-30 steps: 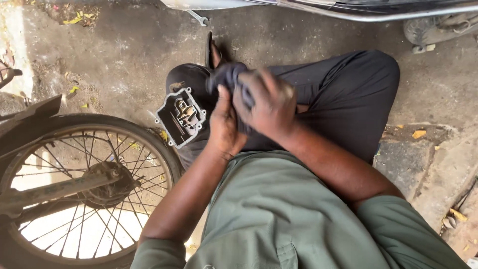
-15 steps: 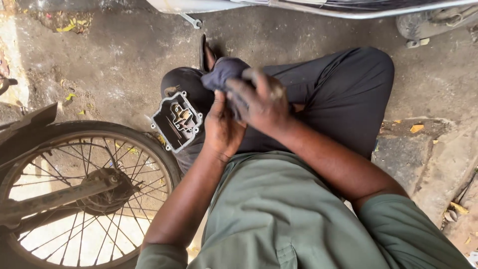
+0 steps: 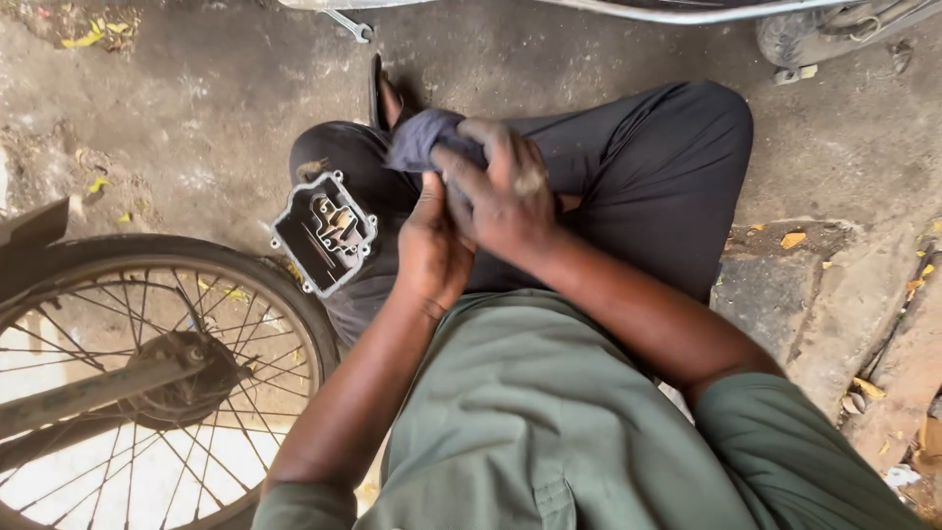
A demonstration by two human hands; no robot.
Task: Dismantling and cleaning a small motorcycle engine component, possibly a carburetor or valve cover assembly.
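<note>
Both of my hands meet over my lap: my left hand (image 3: 432,245) cups something from below, and my right hand (image 3: 505,191) lies over it, fingers (image 3: 471,167) curled and pressed down on a crumpled dark blue-grey cloth rag (image 3: 422,137). Whatever the rag wraps is hidden, so I cannot tell what part is inside. My left fingers are tucked under the rag and out of sight; I cannot say how they are set.

Just beside my left hand, a grimy square metal carburettor body with an open face and a pale gasket rim (image 3: 324,234) sits tilted on my dark trousered thigh (image 3: 343,157), touching nothing but the cloth of the leg.

That perch worries me. It lies on a slope near the knee's edge, and a hard rub could shake the leg, so it may slide onto the dusty concrete floor (image 3: 177,108) beside the spoked motorcycle wheel (image 3: 147,373) and take grit inside.
</note>
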